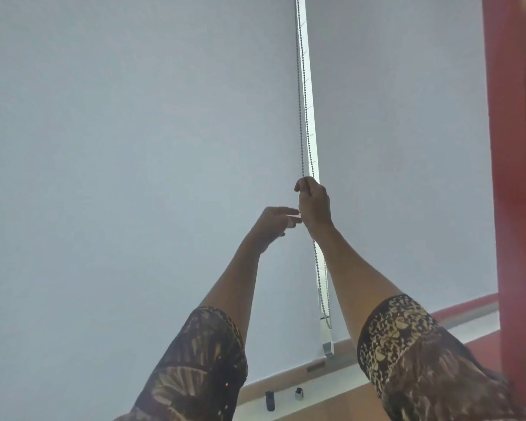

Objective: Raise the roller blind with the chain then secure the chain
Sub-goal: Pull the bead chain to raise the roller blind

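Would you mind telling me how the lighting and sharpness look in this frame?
Head view: backlit, daylight glowing through the roller blind and glaring in the gap behind the chain; left hand slightly motion-blurred, right hand sharper; no hard shadows.

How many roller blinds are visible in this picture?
2. The left blind fills the left side; the right blind hangs right of the bright gap where the chain runs. More may lie outside the view.

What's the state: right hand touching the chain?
Touching. Head view: the right hand curls its fingers round the chain, which runs into its fist.
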The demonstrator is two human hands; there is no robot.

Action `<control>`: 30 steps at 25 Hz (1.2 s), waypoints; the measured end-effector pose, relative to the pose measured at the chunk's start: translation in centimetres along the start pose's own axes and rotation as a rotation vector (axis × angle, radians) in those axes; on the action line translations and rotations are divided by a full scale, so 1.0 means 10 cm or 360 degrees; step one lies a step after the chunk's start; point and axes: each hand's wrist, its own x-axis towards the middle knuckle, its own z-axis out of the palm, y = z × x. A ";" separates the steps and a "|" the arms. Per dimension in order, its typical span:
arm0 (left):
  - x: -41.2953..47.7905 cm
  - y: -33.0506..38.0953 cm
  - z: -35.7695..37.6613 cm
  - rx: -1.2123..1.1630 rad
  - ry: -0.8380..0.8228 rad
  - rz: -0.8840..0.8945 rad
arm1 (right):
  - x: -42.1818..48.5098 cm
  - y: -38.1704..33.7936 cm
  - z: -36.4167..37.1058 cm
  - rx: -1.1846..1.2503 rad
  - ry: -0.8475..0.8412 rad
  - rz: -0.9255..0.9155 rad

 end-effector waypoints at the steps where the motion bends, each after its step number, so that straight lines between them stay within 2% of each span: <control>1: 0.04 0.17 -0.05 -0.0079 0.0073 0.0045 | -0.07 0.06 -0.01 -0.0013 -0.0009 0.0002; 7: 0.21 0.84 0.02 -0.0324 0.0292 0.0177 | -0.57 0.27 0.00 -0.0107 -0.0069 0.0044; 20: 0.24 0.88 0.42 -0.0860 0.0445 0.0220 | -1.29 0.77 -0.13 -0.0233 -0.0249 0.0164; 25: 0.20 0.78 0.45 -0.0734 0.0606 0.0313 | -1.34 0.89 -0.16 -0.0303 -0.0307 0.0189; 30: 0.10 0.53 0.52 -0.0543 0.0622 0.0368 | -1.41 0.94 -0.18 -0.0173 -0.0557 0.0393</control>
